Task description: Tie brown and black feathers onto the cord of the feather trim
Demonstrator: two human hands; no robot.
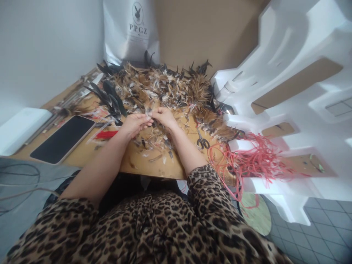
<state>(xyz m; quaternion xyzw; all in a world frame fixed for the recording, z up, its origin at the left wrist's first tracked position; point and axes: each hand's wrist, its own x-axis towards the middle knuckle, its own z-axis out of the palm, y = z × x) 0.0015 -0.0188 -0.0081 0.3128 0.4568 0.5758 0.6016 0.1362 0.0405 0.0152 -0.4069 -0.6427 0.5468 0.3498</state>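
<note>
A big heap of brown, black and white feathers [165,86] covers the back of a wooden table [154,168]. My left hand [134,124] and my right hand [164,116] meet at the heap's near edge, fingertips pinched together on a small feather [150,114] between them. Both hands are closed in a pinch. Loose feather scraps lie on the wood under my wrists. Black scissors [202,141] lie just right of my right forearm. A red strip [106,134] lies left of my left hand.
A dark phone [63,138] lies at the table's left, with a white box [20,128] and metal rods [68,99] beyond it. Red strings [247,159] spill over the right edge. White foam packing [288,91] stands right; a silver bag [131,31] leans behind.
</note>
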